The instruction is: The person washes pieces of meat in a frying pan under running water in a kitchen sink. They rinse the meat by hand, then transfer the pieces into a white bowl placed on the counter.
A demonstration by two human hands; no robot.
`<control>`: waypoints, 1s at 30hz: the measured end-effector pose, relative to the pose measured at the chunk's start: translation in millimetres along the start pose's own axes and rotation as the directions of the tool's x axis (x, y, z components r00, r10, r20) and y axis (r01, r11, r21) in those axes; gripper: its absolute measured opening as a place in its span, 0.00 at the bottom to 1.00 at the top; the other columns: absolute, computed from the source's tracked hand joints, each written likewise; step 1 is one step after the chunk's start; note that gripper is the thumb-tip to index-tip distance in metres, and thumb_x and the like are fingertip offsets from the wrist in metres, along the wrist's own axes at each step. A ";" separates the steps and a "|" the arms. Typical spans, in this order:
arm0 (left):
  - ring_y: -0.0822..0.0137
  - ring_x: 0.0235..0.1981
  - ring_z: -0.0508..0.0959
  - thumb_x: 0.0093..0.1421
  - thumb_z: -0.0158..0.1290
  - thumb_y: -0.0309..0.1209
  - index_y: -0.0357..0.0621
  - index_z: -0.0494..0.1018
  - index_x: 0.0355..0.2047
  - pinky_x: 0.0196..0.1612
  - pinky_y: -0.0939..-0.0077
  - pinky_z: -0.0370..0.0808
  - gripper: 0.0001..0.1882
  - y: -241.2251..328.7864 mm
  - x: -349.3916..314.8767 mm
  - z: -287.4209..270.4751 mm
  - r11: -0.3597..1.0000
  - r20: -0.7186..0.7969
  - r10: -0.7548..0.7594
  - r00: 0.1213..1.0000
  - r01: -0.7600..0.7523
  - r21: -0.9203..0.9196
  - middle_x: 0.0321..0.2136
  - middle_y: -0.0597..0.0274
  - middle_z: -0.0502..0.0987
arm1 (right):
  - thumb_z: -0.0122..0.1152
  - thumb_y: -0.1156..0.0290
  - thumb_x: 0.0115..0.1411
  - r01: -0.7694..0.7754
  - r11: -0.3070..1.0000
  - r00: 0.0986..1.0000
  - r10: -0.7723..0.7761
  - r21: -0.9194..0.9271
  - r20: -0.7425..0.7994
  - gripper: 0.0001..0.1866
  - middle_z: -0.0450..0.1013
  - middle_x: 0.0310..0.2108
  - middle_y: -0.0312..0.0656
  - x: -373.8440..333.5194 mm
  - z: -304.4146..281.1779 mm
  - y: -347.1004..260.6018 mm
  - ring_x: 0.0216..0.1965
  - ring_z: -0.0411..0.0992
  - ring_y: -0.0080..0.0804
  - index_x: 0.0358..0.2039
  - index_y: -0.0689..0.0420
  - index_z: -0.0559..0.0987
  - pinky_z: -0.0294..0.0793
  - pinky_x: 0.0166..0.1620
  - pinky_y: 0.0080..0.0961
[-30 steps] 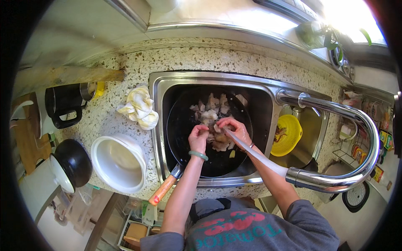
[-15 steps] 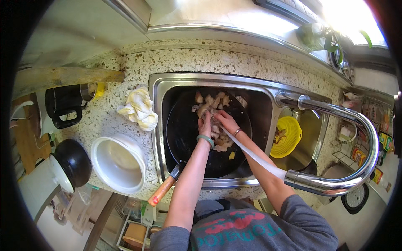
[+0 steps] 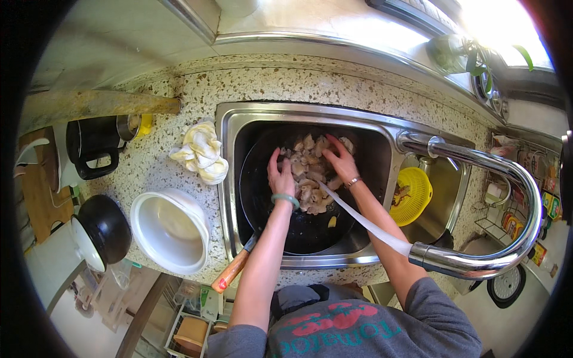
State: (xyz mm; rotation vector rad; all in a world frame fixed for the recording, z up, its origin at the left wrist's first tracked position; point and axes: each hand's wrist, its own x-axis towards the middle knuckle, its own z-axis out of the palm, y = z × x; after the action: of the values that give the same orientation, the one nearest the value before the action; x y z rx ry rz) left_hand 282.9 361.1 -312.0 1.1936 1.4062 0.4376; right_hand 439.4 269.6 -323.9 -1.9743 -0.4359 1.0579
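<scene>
Pale pieces of meat (image 3: pixel 313 194) lie heaped in a black wok (image 3: pixel 256 215), which sits inside the left sink basin. A stream of water (image 3: pixel 370 227) runs from the chrome faucet (image 3: pixel 453 262) onto the heap. My left hand (image 3: pixel 280 181) rests at the left side of the meat, its fingers apart and curved against the pieces. On the right side my right hand (image 3: pixel 342 163) touches the heap with spread fingers. Neither hand grips a piece that I can see. One small yellow slice (image 3: pixel 332 221) lies lower in the wok, apart from the meat.
The wok's wooden handle (image 3: pixel 231 271) juts over the sink's front left rim. Left of the sink stand a white tub (image 3: pixel 170 232) and a crumpled pale cloth (image 3: pixel 201 152). A yellow colander (image 3: pixel 412 196) sits in the right basin, under the faucet's arch.
My hands were close together in the middle of the meat. They have moved apart to its two sides, and the pieces now lie heaped between them.
</scene>
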 end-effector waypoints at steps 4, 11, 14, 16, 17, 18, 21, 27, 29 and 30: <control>0.62 0.42 0.73 0.61 0.48 0.43 0.44 0.69 0.47 0.47 0.72 0.68 0.19 -3.6 34.0 28.0 0.992 0.038 -0.082 0.996 0.086 -0.096 0.40 0.55 0.74 | 0.57 0.54 0.55 -0.065 0.996 0.994 0.070 -0.061 0.081 0.29 0.68 0.50 0.52 17.2 52.5 14.9 0.53 0.66 0.42 0.54 0.58 0.69 0.62 0.56 0.29; 0.71 0.37 0.73 0.56 0.54 0.26 0.42 0.72 0.37 0.42 0.78 0.70 0.08 -16.3 -7.1 12.4 0.993 0.153 0.030 0.988 -0.012 -0.118 0.34 0.63 0.75 | 0.59 0.64 0.49 0.326 0.910 0.900 -0.215 -0.256 0.379 0.13 0.72 0.44 0.45 -42.3 30.4 -17.3 0.51 0.65 0.47 0.35 0.54 0.78 0.61 0.56 0.33; 0.72 0.38 0.73 0.56 0.53 0.20 0.42 0.71 0.42 0.43 0.80 0.71 0.13 -6.4 -32.6 -1.9 0.986 0.140 0.000 0.990 0.024 -0.167 0.37 0.63 0.75 | 0.62 0.72 0.48 0.458 0.886 0.826 -0.397 -0.066 0.401 0.13 0.72 0.45 0.43 -62.3 1.6 -4.2 0.51 0.67 0.40 0.38 0.55 0.78 0.64 0.54 0.31; 0.72 0.39 0.73 0.55 0.53 0.19 0.42 0.69 0.45 0.43 0.81 0.71 0.17 9.6 -41.5 -4.6 0.956 0.164 -0.044 0.985 0.089 -0.279 0.39 0.62 0.74 | 0.61 0.70 0.51 0.063 0.996 0.950 -0.079 0.059 0.303 0.16 0.73 0.45 0.42 -63.7 -2.5 1.2 0.50 0.68 0.34 0.42 0.56 0.77 0.66 0.52 0.27; 0.73 0.40 0.73 0.55 0.53 0.18 0.42 0.68 0.47 0.43 0.81 0.71 0.19 14.0 -44.8 -4.2 0.935 0.179 -0.065 0.982 0.123 -0.333 0.40 0.62 0.74 | 0.61 0.69 0.52 -0.138 0.981 0.958 0.098 0.135 0.270 0.17 0.73 0.45 0.41 -63.9 -3.7 4.0 0.49 0.69 0.31 0.44 0.56 0.76 0.67 0.51 0.26; 0.74 0.38 0.72 0.58 0.53 0.25 0.43 0.66 0.49 0.41 0.81 0.71 0.18 12.4 -45.1 -5.7 0.917 0.242 -0.107 0.964 0.189 -0.350 0.39 0.64 0.74 | 0.59 0.66 0.57 -0.016 0.971 0.973 -0.040 0.237 0.228 0.20 0.73 0.45 0.41 -66.9 -0.3 -16.7 0.46 0.69 0.26 0.49 0.59 0.73 0.68 0.48 0.20; 0.74 0.37 0.72 0.61 0.50 0.30 0.43 0.67 0.48 0.40 0.82 0.70 0.14 5.5 -51.4 3.4 0.879 0.271 -0.184 0.945 0.281 -0.385 0.37 0.64 0.73 | 0.55 0.65 0.60 -0.269 0.831 0.949 0.143 0.487 0.281 0.20 0.72 0.43 0.41 -77.7 31.0 -48.9 0.45 0.69 0.25 0.50 0.61 0.72 0.68 0.47 0.20; 0.75 0.35 0.70 0.64 0.47 0.36 0.43 0.68 0.39 0.38 0.81 0.69 0.10 9.0 -52.9 12.8 0.971 0.044 -0.117 0.992 0.123 -0.204 0.33 0.65 0.73 | 0.52 0.65 0.62 -0.098 0.837 0.991 0.131 0.538 -0.024 0.16 0.73 0.39 0.40 -68.9 69.3 -38.6 0.42 0.69 0.25 0.44 0.63 0.74 0.67 0.47 0.19; 0.74 0.36 0.71 0.64 0.47 0.35 0.43 0.68 0.40 0.40 0.81 0.69 0.10 7.8 -55.2 14.7 0.973 0.028 -0.105 0.994 0.109 -0.205 0.34 0.64 0.73 | 0.53 0.64 0.61 -0.147 0.803 0.979 0.201 0.578 -0.029 0.16 0.73 0.39 0.40 -68.9 64.5 -38.1 0.42 0.70 0.25 0.44 0.62 0.74 0.68 0.47 0.20; 0.73 0.36 0.71 0.64 0.47 0.35 0.43 0.68 0.41 0.41 0.80 0.70 0.11 5.3 -54.6 21.4 0.962 -0.009 -0.090 0.996 0.085 -0.261 0.36 0.64 0.74 | 0.53 0.64 0.61 -0.126 0.824 0.981 0.186 0.552 -0.053 0.16 0.73 0.38 0.41 -71.3 59.5 -43.8 0.41 0.70 0.25 0.44 0.62 0.74 0.68 0.46 0.20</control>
State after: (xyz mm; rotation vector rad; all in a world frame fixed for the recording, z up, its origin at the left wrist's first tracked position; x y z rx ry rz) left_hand 293.0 309.7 -285.1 0.9125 1.3658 0.5557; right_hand 353.1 281.3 -269.6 -1.5499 0.0943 1.0313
